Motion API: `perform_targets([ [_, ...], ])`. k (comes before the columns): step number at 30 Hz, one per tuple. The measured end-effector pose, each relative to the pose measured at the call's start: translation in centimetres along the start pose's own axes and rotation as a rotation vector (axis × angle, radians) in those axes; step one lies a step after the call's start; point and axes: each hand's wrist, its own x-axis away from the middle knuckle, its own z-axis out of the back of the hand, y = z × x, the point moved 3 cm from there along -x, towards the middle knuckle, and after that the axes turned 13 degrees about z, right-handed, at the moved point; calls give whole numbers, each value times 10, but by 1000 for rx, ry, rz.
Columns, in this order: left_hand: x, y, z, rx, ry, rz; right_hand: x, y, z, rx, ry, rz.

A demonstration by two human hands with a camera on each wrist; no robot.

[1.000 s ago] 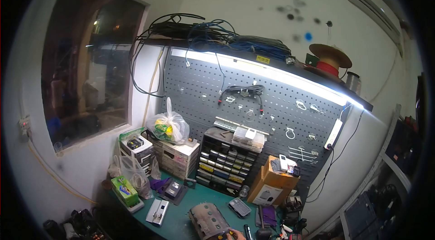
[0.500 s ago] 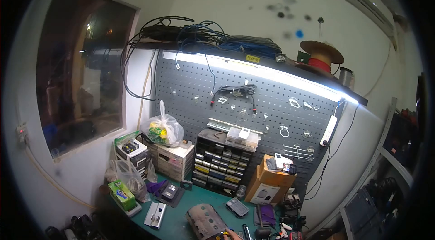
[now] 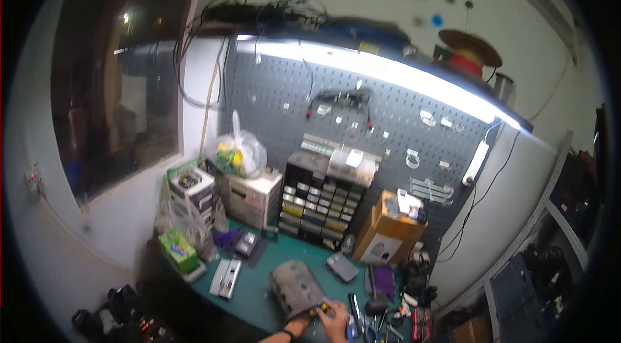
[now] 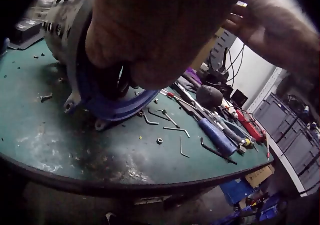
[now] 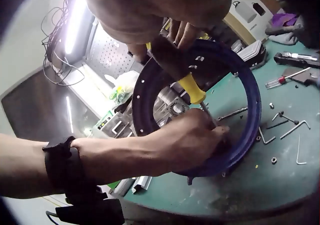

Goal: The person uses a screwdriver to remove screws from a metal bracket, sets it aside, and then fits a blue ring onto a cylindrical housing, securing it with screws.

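On the bench, a grey cylindrical housing (image 3: 294, 286) with holes lies on its side, its blue ring (image 5: 254, 102) facing the person. The right hand (image 3: 335, 320) grips a yellow-and-black screwdriver (image 5: 192, 89) at the rim, its shaft pointing into the ring's opening. The left hand (image 5: 192, 135) reaches into that opening beside the shaft with fingers bent; whether they pinch anything is hidden. In the left wrist view the left hand (image 4: 155, 30) covers much of the opening, and the right hand (image 4: 272, 30) is at the upper right.
Hex keys (image 4: 177, 131) and nuts (image 4: 159, 141) are scattered by the ring. Right of the housing lie a grey case (image 3: 341, 268), a purple cloth (image 3: 383, 281) and various tools. Behind stand a drawer cabinet (image 3: 317, 204) and a cardboard box (image 3: 388, 233). A silver metal part (image 3: 225, 278) lies on the left.
The left hand has come into the head view at the housing's open end. More of the right hand and forearm shows, with the screwdriver at the rim. The head view has shifted down.
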Motion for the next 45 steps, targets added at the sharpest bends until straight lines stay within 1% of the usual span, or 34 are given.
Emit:
perform_targets([
  [1, -1, -9, -11, -34, -188, 47, 10, 11, 1, 15, 32, -106],
  [2, 5, 19, 26, 187, -135, 149, 9, 13, 3, 111, -4, -88],
  [3, 8, 8, 13, 27, -187, 120, 7, 11, 4, 206, -44, -67],
  [4, 14, 36, 51, 259, -342, 302, 1, -1, 4, 198, -34, -102],
  [5, 16, 41, 52, 179, -69, 178, -3, -5, 2, 236, -48, -65],
  [6, 9, 35, 45, 10, -83, 174, -6, -10, 3, 254, -74, -64],
  [7, 9, 28, 36, -48, -223, 220, -4, -4, 1, 244, -96, -41],
  [8, 10, 34, 46, -41, -150, 173, -7, -9, 2, 242, -119, -30],
  [9, 19, 59, 81, 72, -223, 295, -10, -14, 4, 258, -141, 6],
  [10, 17, 51, 72, 78, -126, 223, -9, -12, 3, 212, -143, -15],
  [11, 21, 42, 57, -70, -191, 189, -8, -10, 2, 215, -136, 30],
  [12, 21, 41, 58, 41, -189, 200, -2, 0, 0, 167, -116, -17],
  [13, 5, 10, 0, -235, -97, 195, -3, -10, 0, 156, -111, -81],
  [15, 15, 29, 34, -245, -112, 198, -8, -16, -3, 144, -108, -149],
  [18, 4, 18, 7, -292, -122, 205, -5, -9, -3, 244, -144, -222],
  [19, 0, 17, 9, -332, -138, 217, -7, -9, -4, 194, -118, -174],
  [20, 3, 15, 12, -335, -150, 218, -8, -9, -5, 145, -91, -124],
  [22, 12, 35, 48, -240, -284, 245, -12, -14, -5, 133, -103, -87],
  [23, 11, 31, 40, -241, -287, 245, -13, -16, -7, 118, -94, -67],
  [26, 0, -2, -20, -331, -87, 182, -6, -12, -8, 118, -86, -87],
  [27, -1, -1, -18, -330, -86, 184, -6, -10, -9, 131, -87, -123],
  [29, 2, 0, -14, -166, -56, 208, -5, -9, -7, 165, -115, -124],
  [30, 0, -3, -18, -165, -53, 213, -7, -11, -7, 200, -136, -122],
  [32, -3, -14, -32, -249, -144, 224, -11, -17, -7, 209, -141, -124],
  [33, -1, -12, -30, -249, -137, 224, -14, -18, -7, 220, -139, -126],
  [35, 4, 3, -8, -205, -12, 231, -12, -13, -3, 211, -134, -83],
  [36, 6, 14, 16, -205, -6, 230, -10, -10, 0, 206, -130, -53],
  [38, 15, 35, 55, -219, -384, 261, -6, -2, 5, 175, -129, -52],
  [39, 12, 34, 46, -219, -384, 260, -8, -2, 5, 151, -138, -54],
  [41, 3, 23, 25, -116, -263, 399, -13, -9, 4, 127, -140, -50],
  [42, 6, 24, 27, -118, -258, 396, -16, -19, 2, 61, -128, -126],
  [43, 10, 25, 31, -175, -192, 306, -17, -22, 0, -7, -116, -202],
  [44, 11, 27, 34, -230, -124, 217, -13, -16, -2, -10, -115, -196],
  [45, 10, 31, 39, -171, -147, 244, -10, -11, -4, 34, -119, -203],
])
